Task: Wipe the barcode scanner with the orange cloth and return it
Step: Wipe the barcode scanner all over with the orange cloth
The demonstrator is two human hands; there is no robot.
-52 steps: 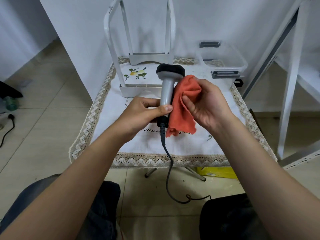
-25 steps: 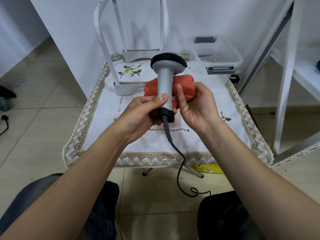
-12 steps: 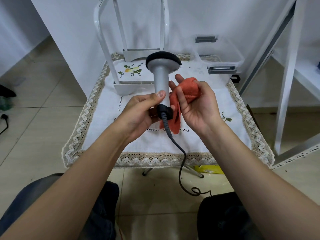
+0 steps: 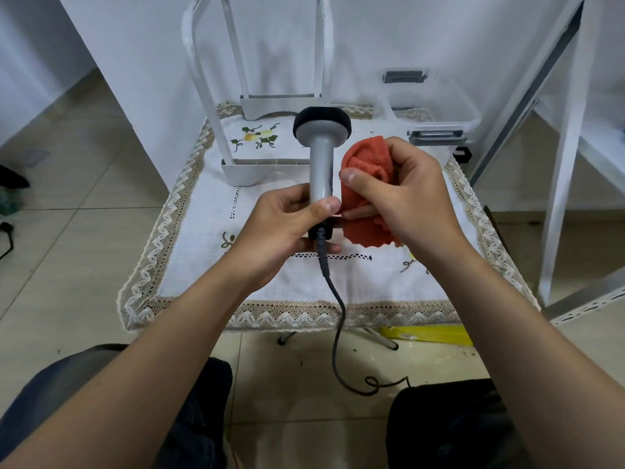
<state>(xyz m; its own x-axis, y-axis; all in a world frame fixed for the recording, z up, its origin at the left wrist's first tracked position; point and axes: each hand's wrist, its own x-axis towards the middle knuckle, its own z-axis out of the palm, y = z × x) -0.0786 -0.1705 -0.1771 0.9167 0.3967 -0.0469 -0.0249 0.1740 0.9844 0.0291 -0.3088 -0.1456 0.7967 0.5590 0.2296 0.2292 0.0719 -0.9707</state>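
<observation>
A grey barcode scanner (image 4: 321, 157) with a black head stands upright above the small table. My left hand (image 4: 285, 228) grips the lower end of its handle, thumb across the front. A dark cable (image 4: 334, 319) hangs from the handle base down to the floor. My right hand (image 4: 404, 194) holds the bunched orange cloth (image 4: 367, 164) just right of the handle, thumb on top of the cloth. The cloth's lower edge hangs below my right fingers.
The table wears a white embroidered cloth with a lace border (image 4: 189, 170). A white metal stand (image 4: 243, 169) sits at the back left, a clear plastic box (image 4: 436, 113) at the back right. A white shelf frame (image 4: 561, 170) rises on the right. My knees are below.
My right hand has turned palm down and closed over the cloth, bunching it beside the handle. The scanner stays upright in my left hand, about where it was.
</observation>
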